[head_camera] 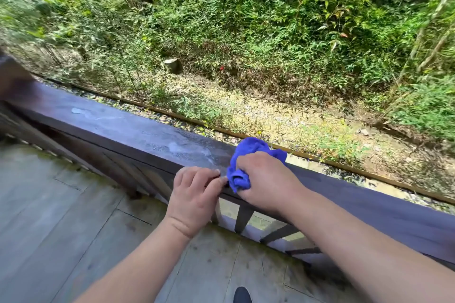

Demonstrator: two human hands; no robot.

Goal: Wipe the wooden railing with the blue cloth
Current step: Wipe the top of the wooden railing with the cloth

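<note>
A dark wooden railing [128, 128] runs from upper left to lower right across the view, its flat top showing pale wet or dusty streaks. My right hand [267, 179] presses a bunched blue cloth [248, 155] onto the top of the rail near the middle. My left hand [194, 194] sits just left of the cloth, fingers curled over the rail's near edge with fingertips touching the wood beside the cloth.
Dark balusters [242, 219] stand under the rail. Grey deck boards [61, 216] lie below on my side, with a dark shoe tip [242, 295] at the bottom. Beyond the rail are a gravel strip, a tree stump [173, 65] and dense green plants.
</note>
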